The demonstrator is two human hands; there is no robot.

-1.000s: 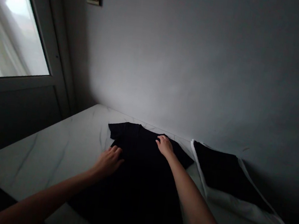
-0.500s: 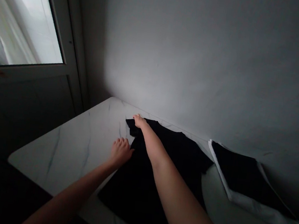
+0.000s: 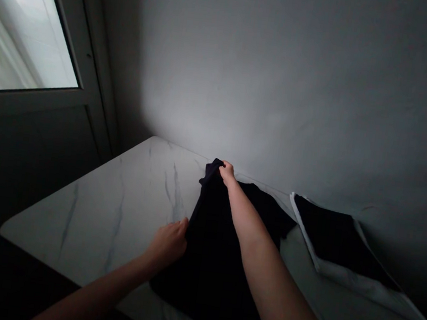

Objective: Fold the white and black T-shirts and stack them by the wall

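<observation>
A plain grey wall (image 3: 254, 82) fills most of the background, palest near the middle and dimming toward the right. On the left, a framed door (image 3: 26, 129) has a dark lower panel and a bright glass pane (image 3: 51, 49), with pale, blurred drapery (image 3: 6, 54) showing through. A white bench (image 3: 94, 207) with grey marble veining and rounded corners adjoins the wall.

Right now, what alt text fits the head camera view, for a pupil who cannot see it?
A person's right hand grips a black T-shirt near one shoulder, while the left hand holds its side edge, on a white marbled table. Black and white cloth lies to the right, beside a grey wall.
</observation>
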